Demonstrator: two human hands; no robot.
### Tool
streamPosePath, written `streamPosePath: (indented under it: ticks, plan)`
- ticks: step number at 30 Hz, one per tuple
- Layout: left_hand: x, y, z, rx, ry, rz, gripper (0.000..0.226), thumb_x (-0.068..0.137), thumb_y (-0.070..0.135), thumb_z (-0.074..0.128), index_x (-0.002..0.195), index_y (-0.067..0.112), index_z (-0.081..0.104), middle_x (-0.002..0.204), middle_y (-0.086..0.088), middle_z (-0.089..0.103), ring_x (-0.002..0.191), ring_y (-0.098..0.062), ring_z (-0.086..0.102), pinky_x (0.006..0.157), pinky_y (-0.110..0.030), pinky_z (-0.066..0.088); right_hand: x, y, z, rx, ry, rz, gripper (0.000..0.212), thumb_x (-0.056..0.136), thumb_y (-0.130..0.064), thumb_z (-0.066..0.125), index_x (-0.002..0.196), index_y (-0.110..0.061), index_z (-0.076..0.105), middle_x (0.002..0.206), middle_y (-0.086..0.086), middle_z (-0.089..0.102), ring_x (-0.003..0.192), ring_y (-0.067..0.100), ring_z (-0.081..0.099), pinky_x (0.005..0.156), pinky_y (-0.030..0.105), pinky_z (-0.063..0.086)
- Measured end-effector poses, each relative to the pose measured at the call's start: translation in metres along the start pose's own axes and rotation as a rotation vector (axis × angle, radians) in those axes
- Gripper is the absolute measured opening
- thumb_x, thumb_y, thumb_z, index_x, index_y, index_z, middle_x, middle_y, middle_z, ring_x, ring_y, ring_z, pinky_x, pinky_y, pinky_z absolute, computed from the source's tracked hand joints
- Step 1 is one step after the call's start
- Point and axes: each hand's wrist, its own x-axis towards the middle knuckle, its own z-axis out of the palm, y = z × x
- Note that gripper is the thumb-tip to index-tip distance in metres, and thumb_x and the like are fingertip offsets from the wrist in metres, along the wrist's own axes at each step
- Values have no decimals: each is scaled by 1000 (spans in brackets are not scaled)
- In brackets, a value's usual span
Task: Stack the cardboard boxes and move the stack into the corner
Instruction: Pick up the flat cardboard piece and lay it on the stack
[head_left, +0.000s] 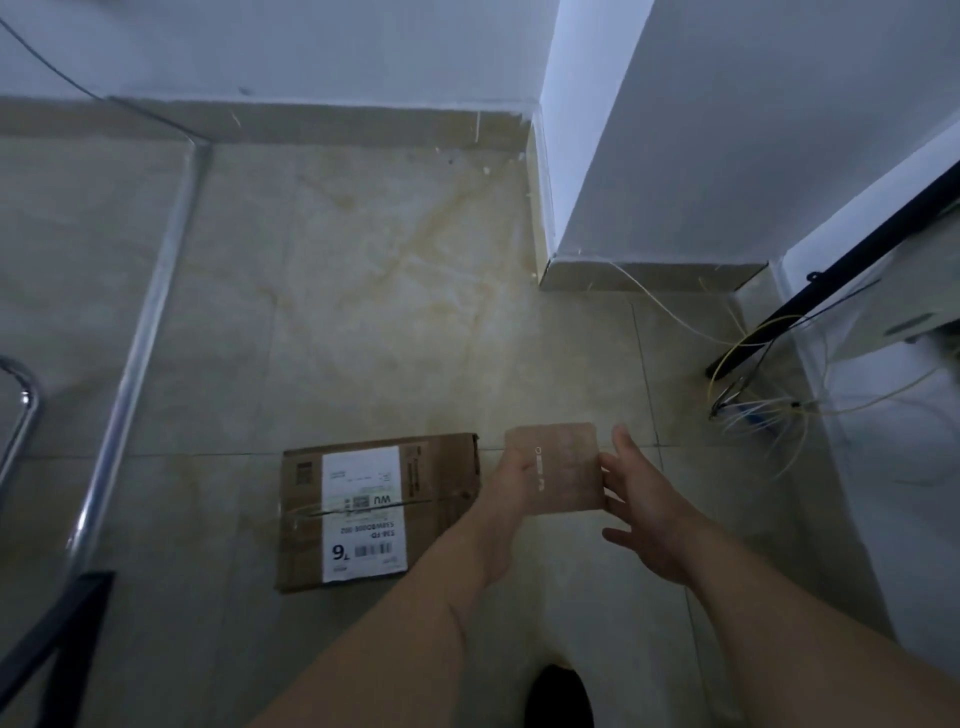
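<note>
A large flat cardboard box (379, 512) with a white shipping label lies on the tiled floor, low and left of centre. Just to its right a small square cardboard box (563, 467) is held above the floor. My left hand (506, 488) grips the small box's left edge. My right hand (641, 499) touches its right edge with the fingers spread. The small box is blurred, and I cannot tell whether it touches the large box. The corner (519, 150) where the two white walls meet lies far ahead, up and right of the boxes.
A metal pipe (145, 338) runs along the floor at the left. Tangled yellow and white cables (763, 395) lie at the right beside a black bar (831, 275). A wall pillar (649, 218) juts out at the upper right. A dark frame (57, 644) stands at the bottom left.
</note>
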Motion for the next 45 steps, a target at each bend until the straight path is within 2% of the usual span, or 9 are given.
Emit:
streamPosePath:
  ticks: [4, 9, 14, 17, 19, 23, 29, 38, 45]
  plan:
    - [-51, 34, -33, 34, 11, 89, 50, 102, 29, 31, 86, 16, 77, 70, 0, 80, 58, -10, 74, 50, -17, 54, -46, -35, 27, 0, -35, -27, 78, 94, -75, 16, 148, -28, 47, 129, -10, 51, 125, 16, 47, 116, 49, 27]
    - [-102, 44, -96, 21, 70, 100, 44, 104, 28, 34, 75, 18, 66, 67, 2, 68, 58, -12, 62, 42, -13, 45, -89, -55, 88, -19, -124, -33, 80, 94, -75, 13, 149, -27, 47, 133, -7, 53, 140, 22, 43, 117, 49, 26]
    - [-129, 26, -155, -43, 166, 76, 42, 103, 27, 36, 84, 15, 71, 69, 4, 76, 59, -13, 70, 55, -20, 55, -106, -51, 149, -24, -182, -23, 62, 97, -71, 12, 97, -36, 64, 98, -16, 62, 92, 7, 59, 77, 29, 44]
    - [-131, 10, -179, -75, 201, 67, 50, 102, 30, 32, 107, 8, 77, 92, -3, 78, 80, -21, 68, 89, -40, 58, -100, -39, 175, -34, -209, 5, 68, 96, -72, 14, 104, -32, 68, 107, -11, 70, 91, 6, 65, 65, 26, 49]
    - [-130, 3, -190, -88, 212, 57, 51, 101, 29, 33, 114, 6, 76, 100, -11, 80, 81, -25, 71, 92, -48, 58, -92, -32, 188, -42, -220, 12, 67, 94, -75, 16, 102, -33, 68, 108, -9, 71, 96, 8, 66, 72, 27, 51]
    - [-117, -11, -209, -109, 247, 42, 49, 99, 28, 34, 115, 7, 76, 117, -23, 73, 80, -24, 73, 68, -34, 64, -75, -18, 206, -65, -224, 18, 70, 91, -79, 15, 94, -36, 70, 106, -13, 72, 107, 11, 65, 89, 34, 47]
    - [-101, -24, -216, -90, 257, 39, 49, 101, 28, 33, 114, 12, 77, 115, -19, 75, 109, -37, 69, 89, -43, 58, -61, -7, 211, -72, -208, 31, 67, 95, -74, 16, 95, -36, 70, 100, -15, 72, 97, 4, 65, 77, 29, 47]
    - [-90, -27, -218, -88, 238, 35, 49, 103, 32, 31, 111, 18, 77, 103, -10, 80, 95, -26, 74, 76, -34, 61, -47, 0, 214, -61, -211, 24, 70, 93, -77, 18, 100, -37, 74, 111, -14, 73, 108, 9, 65, 83, 33, 48]
    - [-79, -38, -220, -83, 270, 31, 48, 101, 29, 34, 107, 9, 78, 106, -17, 78, 103, -34, 72, 91, -42, 58, -34, 9, 207, -63, -208, 38, 58, 94, -76, 18, 98, -41, 64, 101, -19, 64, 94, 3, 57, 100, 41, 36]
